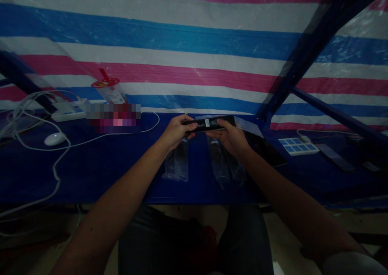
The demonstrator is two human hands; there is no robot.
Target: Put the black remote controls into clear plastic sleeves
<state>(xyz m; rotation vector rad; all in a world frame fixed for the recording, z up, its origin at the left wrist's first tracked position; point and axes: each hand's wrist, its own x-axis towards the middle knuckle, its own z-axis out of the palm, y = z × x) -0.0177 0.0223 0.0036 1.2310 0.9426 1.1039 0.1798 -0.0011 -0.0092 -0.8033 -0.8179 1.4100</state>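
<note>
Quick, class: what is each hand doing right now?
Left hand: closed on the left end of the black device.
Right hand: closed on its right part.

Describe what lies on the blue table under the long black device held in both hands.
Under the long black device, clear plastic sleeves with dark contents lie on the blue table. The right hand and wrist cover part of them.

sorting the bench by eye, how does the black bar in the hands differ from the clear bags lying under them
The black bar is held off the table by the left hand and right hand; the clear bags lie flat on the blue table. The bar runs crosswise, while the bags point away from the person. The bar shows a white label; the bags show none. All are long and narrow.
</note>
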